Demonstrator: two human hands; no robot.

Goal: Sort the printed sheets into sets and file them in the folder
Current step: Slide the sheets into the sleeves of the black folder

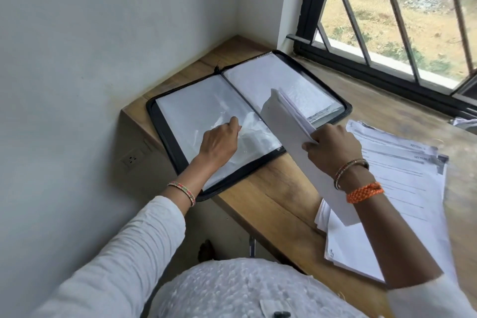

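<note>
Folder [165,134] lies open on desk [273,193], clear sleeves w/ white pages inside. Left hand [219,144] pinches sleeve [247,134] edge. Right hand [335,147] grips sheet set [289,121]; loose sheets [402,181] beside.

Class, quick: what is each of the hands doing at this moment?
Left hand: pinches the clear sleeve of the open folder.
Right hand: grips a set of printed sheets, held above the folder.

Soft daylight from the window [402,20]; wide-angle bending, right edge blurred.
</note>
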